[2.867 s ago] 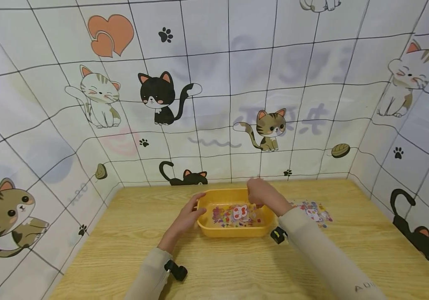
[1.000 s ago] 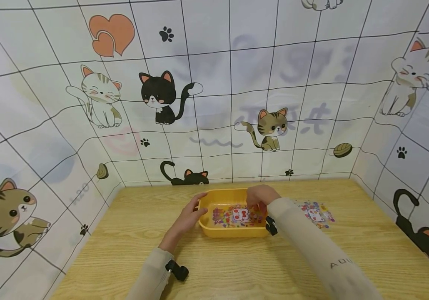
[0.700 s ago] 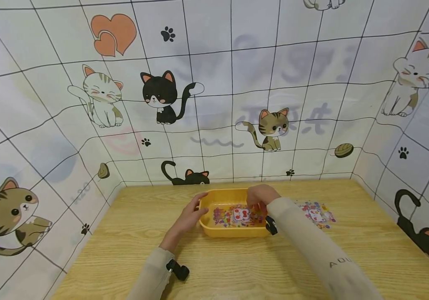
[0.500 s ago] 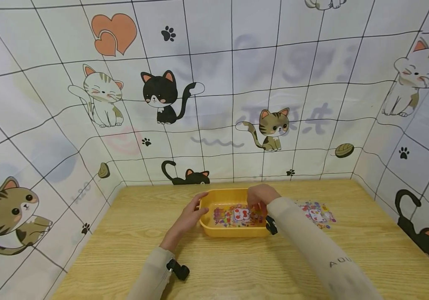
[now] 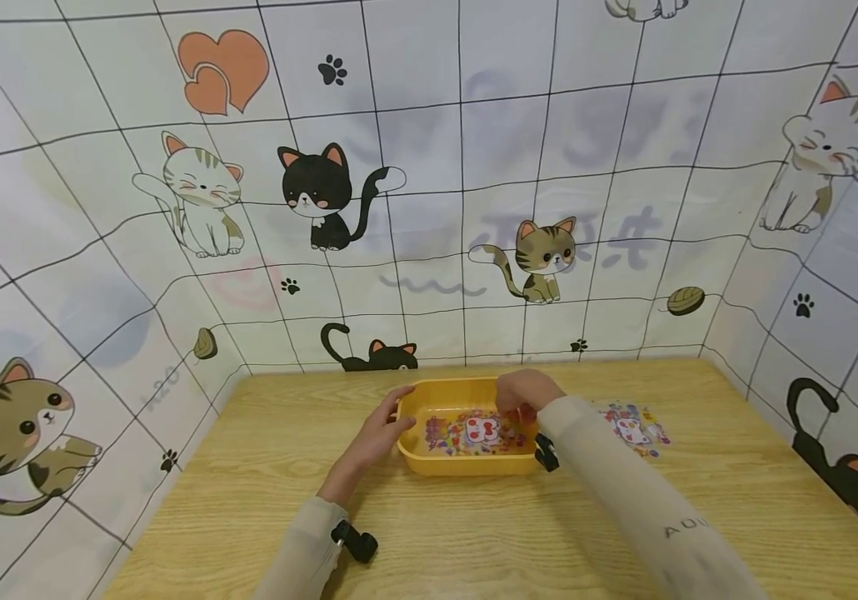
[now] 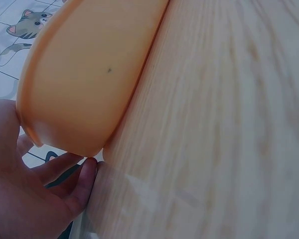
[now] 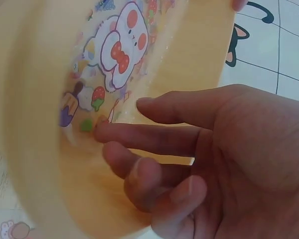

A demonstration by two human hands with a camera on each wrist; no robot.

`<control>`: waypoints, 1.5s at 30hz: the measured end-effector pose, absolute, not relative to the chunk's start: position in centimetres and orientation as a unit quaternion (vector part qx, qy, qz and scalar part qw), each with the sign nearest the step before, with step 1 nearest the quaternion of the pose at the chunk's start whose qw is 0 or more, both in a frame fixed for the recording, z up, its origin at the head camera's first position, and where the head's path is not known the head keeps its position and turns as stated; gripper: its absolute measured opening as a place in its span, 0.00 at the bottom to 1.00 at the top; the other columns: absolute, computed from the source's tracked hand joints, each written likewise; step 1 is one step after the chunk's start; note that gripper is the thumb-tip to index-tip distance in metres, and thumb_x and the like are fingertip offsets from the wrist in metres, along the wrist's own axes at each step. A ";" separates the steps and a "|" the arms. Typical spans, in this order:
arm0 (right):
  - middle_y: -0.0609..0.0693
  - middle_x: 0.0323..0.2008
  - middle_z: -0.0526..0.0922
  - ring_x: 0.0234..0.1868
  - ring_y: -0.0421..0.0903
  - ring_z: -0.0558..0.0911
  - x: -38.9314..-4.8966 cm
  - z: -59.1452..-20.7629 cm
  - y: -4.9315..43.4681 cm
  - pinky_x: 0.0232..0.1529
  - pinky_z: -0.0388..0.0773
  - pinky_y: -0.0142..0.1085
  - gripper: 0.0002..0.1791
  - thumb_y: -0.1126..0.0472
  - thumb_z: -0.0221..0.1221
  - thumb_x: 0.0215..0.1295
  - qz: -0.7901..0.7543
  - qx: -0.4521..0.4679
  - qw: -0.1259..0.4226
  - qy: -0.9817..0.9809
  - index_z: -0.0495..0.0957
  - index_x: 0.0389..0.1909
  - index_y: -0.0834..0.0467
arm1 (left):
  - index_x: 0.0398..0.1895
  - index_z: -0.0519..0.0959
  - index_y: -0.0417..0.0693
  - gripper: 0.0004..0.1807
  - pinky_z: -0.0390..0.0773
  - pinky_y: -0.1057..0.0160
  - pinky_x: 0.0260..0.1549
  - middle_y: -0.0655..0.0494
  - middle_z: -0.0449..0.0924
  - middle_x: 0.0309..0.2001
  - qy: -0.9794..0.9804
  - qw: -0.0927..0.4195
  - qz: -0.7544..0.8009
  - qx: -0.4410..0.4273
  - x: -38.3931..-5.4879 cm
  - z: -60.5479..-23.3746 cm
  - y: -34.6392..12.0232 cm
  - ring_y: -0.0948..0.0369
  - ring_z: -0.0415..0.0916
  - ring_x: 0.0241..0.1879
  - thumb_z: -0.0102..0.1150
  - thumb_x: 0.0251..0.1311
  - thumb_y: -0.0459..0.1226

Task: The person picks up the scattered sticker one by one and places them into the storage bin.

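left grip [image 5: 381,428] pinches the yellow tray [image 5: 466,465] near the tabletop [image 5: 436,533]'s back edge; right grip [image 5: 528,393], spread, meets a sticker sheet [image 5: 483,430] inside: probably thin, slippery, best lifted edge-first.

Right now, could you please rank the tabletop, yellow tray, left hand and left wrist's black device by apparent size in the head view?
Largest to smallest:
tabletop
yellow tray
left hand
left wrist's black device

Soft, even light, faint shadow on the counter [image 5: 286,433]; left wrist view dim, tub [image 7: 32,99] blurred in the right.
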State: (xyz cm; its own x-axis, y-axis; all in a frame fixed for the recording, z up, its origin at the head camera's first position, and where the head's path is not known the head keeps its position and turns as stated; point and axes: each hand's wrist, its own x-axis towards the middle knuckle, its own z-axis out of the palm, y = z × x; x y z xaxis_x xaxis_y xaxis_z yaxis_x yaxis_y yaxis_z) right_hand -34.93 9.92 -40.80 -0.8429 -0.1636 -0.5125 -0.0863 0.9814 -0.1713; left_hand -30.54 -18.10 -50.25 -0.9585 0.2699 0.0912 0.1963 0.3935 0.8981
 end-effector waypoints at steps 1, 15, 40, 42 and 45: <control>0.57 0.38 0.88 0.25 0.45 0.76 -34.9 -40.8 10.0 0.24 0.68 0.32 0.10 0.61 0.57 0.70 -0.079 -0.064 0.270 0.958 0.86 0.38 0.61 | 0.79 0.63 0.58 0.30 0.76 0.41 0.63 0.41 0.64 0.76 0.833 0.036 0.534 0.139 -30.6 -50.3 -18.1 0.40 0.71 0.67 0.53 0.75 0.39; 0.56 0.21 0.84 0.15 0.41 0.72 -33.5 -37.0 14.1 0.17 0.65 0.30 0.15 0.57 0.55 0.76 -0.133 -0.171 0.180 0.960 0.87 0.36 0.61 | 0.78 0.64 0.58 0.30 0.77 0.42 0.62 0.40 0.66 0.75 0.831 0.031 0.540 0.129 -30.5 -50.2 -17.9 0.41 0.73 0.66 0.54 0.75 0.38; 0.51 0.26 0.81 0.21 0.45 0.77 -29.2 -40.1 24.0 0.24 0.75 0.38 0.14 0.56 0.55 0.77 -0.279 -0.161 0.035 0.946 0.83 0.40 0.62 | 0.78 0.64 0.61 0.30 0.76 0.42 0.64 0.41 0.65 0.76 0.830 0.037 0.541 0.128 -30.6 -50.0 -18.0 0.41 0.71 0.68 0.53 0.75 0.39; 0.51 0.28 0.83 0.22 0.45 0.78 -29.0 -40.8 24.7 0.25 0.76 0.38 0.14 0.57 0.54 0.77 -0.282 -0.155 0.020 0.947 0.83 0.43 0.64 | 0.78 0.64 0.60 0.30 0.76 0.42 0.63 0.41 0.65 0.76 0.829 0.037 0.543 0.128 -30.6 -50.0 -18.0 0.42 0.72 0.67 0.54 0.75 0.39; 0.54 0.32 0.85 0.25 0.46 0.80 -28.7 -41.8 25.6 0.25 0.75 0.38 0.16 0.56 0.54 0.78 -0.283 -0.136 0.006 0.949 0.82 0.48 0.65 | 0.78 0.64 0.59 0.31 0.77 0.42 0.61 0.40 0.66 0.75 0.828 0.033 0.544 0.132 -30.5 -50.1 -18.0 0.42 0.73 0.66 0.55 0.74 0.39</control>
